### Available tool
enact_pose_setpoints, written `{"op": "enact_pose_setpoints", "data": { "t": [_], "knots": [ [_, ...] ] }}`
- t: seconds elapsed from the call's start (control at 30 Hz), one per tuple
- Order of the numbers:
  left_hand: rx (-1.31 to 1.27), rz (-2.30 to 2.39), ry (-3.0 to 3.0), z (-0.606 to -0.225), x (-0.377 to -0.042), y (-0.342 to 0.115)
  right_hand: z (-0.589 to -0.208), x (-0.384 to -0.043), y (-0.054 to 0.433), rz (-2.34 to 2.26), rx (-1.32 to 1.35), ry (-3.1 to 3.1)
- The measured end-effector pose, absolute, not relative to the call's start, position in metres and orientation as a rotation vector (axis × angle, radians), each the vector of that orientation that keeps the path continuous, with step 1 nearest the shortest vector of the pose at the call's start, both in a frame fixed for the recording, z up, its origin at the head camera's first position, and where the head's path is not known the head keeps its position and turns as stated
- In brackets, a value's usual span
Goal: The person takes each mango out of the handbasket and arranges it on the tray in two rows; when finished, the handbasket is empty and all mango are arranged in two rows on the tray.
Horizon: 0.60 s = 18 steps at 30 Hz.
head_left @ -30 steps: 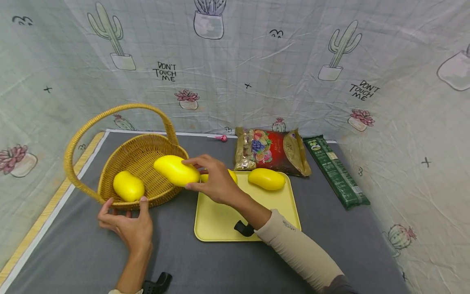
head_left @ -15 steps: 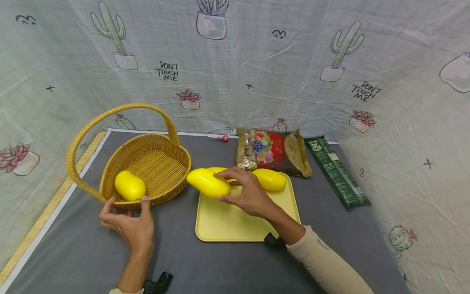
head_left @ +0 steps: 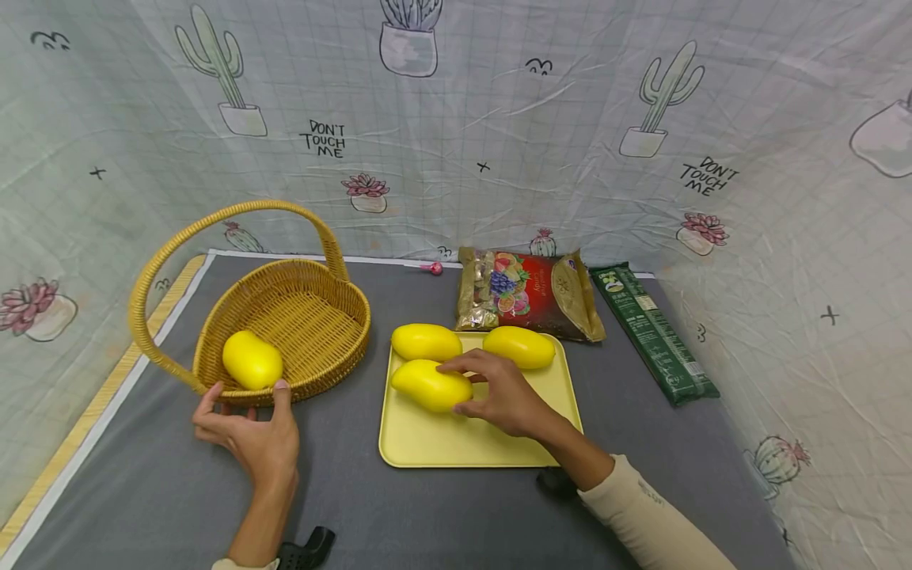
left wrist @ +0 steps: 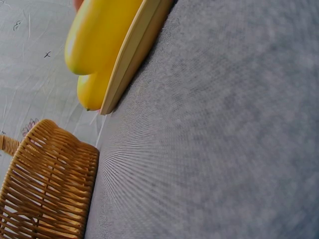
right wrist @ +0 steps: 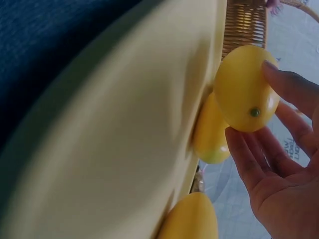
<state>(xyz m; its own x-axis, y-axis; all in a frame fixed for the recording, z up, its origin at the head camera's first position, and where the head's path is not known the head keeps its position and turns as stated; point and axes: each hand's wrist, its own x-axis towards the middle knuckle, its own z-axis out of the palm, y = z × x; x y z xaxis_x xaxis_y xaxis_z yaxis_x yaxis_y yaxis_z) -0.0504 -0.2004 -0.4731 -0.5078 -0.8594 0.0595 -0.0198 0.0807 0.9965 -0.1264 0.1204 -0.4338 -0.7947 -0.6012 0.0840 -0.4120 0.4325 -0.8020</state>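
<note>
My right hand [head_left: 502, 393] holds a yellow mango [head_left: 431, 385] between thumb and fingers, low over the left half of the yellow tray [head_left: 470, 443]. In the right wrist view the mango's [right wrist: 245, 89] green stem spot shows. Behind it on the tray lie two more mangoes, one at the back left [head_left: 426, 342] and one at the back right [head_left: 519, 347]. To the left stands a wicker basket [head_left: 321, 340] with a tall handle. One mango [head_left: 252, 360] lies inside it. My left hand [head_left: 252, 435] grips the basket's near rim, thumb on top and fingers outside.
A red and gold candy bag [head_left: 530, 293] lies behind the tray. Right of it a long green packet [head_left: 651, 332] lies at a slant. A small pink object [head_left: 435, 268] sits near the grey table's back edge, below a printed cloth backdrop [head_left: 427, 119].
My right hand has carried the mango from above the basket rightward and down to the tray, uncovering the mango at the back left. My left hand has stayed on the basket rim.
</note>
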Motion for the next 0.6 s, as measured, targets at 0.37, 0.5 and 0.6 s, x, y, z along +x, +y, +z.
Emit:
{"op": "enact_pose_setpoints", "data": {
  "t": [0.37, 0.5, 0.6],
  "knots": [
    [0.877, -1.514, -1.662, -0.474, -0.050, -0.200, -0.441, -0.127, 0.110, -1.164, -1.018, 2.539],
    [0.883, -1.508, -1.664, -0.474, -0.050, -0.200, -0.440, -0.126, 0.108, -1.123, -1.031, 2.550],
    [0.885, -1.510, -1.663, -0.474, -0.050, -0.201, -0.439, -0.126, 0.109, -1.093, -1.049, 2.561]
  ]
}}
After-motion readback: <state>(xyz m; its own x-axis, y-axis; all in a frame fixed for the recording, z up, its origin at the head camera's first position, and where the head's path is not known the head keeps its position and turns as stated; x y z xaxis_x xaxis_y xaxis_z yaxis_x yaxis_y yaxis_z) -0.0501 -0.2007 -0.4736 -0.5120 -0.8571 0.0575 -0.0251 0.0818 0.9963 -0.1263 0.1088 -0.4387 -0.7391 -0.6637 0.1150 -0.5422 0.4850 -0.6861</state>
